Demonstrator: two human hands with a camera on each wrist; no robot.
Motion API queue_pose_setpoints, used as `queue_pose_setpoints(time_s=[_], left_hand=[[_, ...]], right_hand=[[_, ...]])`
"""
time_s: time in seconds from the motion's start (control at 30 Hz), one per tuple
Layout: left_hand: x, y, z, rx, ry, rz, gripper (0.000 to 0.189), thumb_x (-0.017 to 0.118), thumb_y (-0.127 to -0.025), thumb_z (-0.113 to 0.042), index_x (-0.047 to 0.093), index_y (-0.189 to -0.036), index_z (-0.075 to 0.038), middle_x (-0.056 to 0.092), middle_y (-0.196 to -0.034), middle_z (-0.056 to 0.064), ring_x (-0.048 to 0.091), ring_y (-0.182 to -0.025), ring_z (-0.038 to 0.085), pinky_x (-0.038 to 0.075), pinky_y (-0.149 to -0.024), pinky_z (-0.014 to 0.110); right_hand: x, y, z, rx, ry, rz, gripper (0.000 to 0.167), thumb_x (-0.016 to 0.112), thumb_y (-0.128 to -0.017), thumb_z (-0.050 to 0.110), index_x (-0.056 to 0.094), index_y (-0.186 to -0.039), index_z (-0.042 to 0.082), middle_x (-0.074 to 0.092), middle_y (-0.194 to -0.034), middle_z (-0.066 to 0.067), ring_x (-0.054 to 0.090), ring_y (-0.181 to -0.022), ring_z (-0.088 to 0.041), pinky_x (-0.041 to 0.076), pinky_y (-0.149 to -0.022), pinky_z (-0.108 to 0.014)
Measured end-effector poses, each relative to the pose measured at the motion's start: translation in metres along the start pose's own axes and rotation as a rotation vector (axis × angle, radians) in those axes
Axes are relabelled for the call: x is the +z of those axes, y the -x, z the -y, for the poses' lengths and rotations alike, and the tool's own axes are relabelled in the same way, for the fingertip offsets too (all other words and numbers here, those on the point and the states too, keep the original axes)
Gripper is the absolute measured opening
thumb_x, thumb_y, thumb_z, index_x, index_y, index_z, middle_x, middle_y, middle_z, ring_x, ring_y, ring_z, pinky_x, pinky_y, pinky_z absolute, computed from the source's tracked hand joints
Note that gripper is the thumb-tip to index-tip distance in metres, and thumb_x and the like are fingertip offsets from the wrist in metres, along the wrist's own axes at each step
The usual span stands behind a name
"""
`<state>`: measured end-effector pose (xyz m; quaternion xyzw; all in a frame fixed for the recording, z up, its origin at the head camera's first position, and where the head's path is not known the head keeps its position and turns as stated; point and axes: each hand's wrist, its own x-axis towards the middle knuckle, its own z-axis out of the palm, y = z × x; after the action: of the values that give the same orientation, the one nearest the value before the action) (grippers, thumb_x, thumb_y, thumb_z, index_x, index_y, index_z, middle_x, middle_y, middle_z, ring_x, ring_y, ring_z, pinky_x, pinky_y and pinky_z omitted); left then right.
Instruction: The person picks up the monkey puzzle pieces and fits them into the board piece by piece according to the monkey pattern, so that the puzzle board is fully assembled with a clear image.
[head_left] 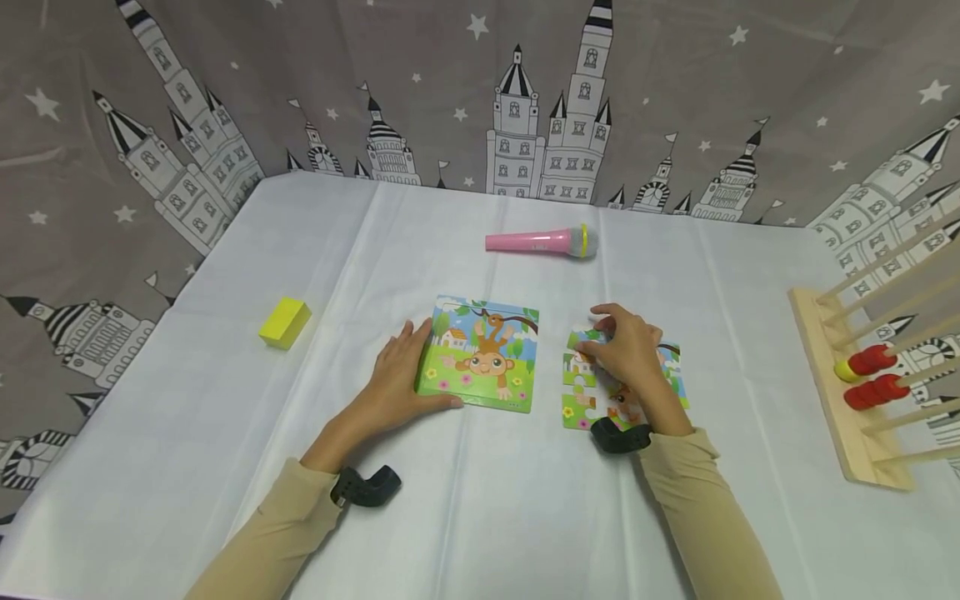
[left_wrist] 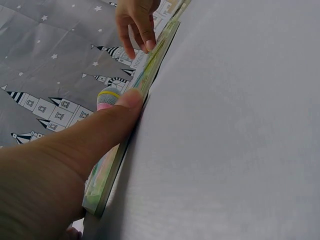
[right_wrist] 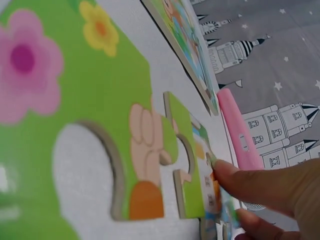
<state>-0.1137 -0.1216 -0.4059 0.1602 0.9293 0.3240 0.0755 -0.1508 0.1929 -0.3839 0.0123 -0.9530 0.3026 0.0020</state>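
Observation:
A square monkey picture puzzle board (head_left: 487, 392) lies flat on the white cloth. My left hand (head_left: 397, 385) rests at its lower-left corner, fingers along the left side; in the left wrist view the thumb (left_wrist: 107, 125) lies over the near edge. To the right, loose jigsaw pieces (head_left: 579, 398) of a like monkey picture lie in a rough square with gaps. Over their upper part, my right hand (head_left: 632, 350) pinches a puzzle piece (right_wrist: 230, 209) between thumb and finger, and it hides several pieces from the head view.
Behind the puzzles lies a pink toy microphone (head_left: 532, 242). A yellow block (head_left: 285, 323) sits at the left. On the right stands a wooden frame (head_left: 832, 392) with rods and red and yellow beads. A grey castle-print cloth (head_left: 435, 67) hangs behind the table.

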Motion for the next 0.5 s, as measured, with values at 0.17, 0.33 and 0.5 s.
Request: queue_pose_setpoints(time_s=[0.17,0.33,0.5], left_hand=[[-0.0006,0.0007,-0.0005,0.001,-0.003,-0.001,0.112,0.074,-0.067,-0.050,0.008,-0.146,-0.005,0.014,-0.152,0.016,0.002,-0.142,0.032,0.002,-0.114,0.048],[-0.0011,0.0009,-0.0006,0.007,-0.010,-0.003,0.112,0.074,-0.067,-0.050,0.009,-0.146,-0.005,0.014,-0.152,0.015,0.003,-0.142,0.032,0.003,-0.114,0.048],[-0.0006,0.0007,0.0000,0.008,-0.010,0.002,0.112,0.073,-0.068,-0.051,0.008,-0.146,-0.004,0.014,-0.152,0.015,0.002,-0.142,0.031,0.002,-0.114,0.048]], right_hand=[[0.0007,-0.0017,-0.0015,-0.052,-0.064,0.019,0.053,0.074,-0.074,0.018,0.054,-0.122,0.007,0.057,-0.105,-0.018,0.051,-0.098,-0.031,0.020,-0.093,-0.053],[0.0029,-0.0001,-0.0031,-0.092,-0.140,0.041,0.051,0.071,-0.077,0.013,0.052,-0.124,0.009,0.049,-0.107,-0.017,0.049,-0.097,-0.031,0.034,-0.091,-0.047],[0.0044,0.0024,-0.0053,-0.119,-0.195,0.051,0.044,0.068,-0.080,0.011,0.054,-0.122,0.011,0.049,-0.115,-0.016,0.056,-0.093,-0.031,0.048,-0.079,-0.042]])
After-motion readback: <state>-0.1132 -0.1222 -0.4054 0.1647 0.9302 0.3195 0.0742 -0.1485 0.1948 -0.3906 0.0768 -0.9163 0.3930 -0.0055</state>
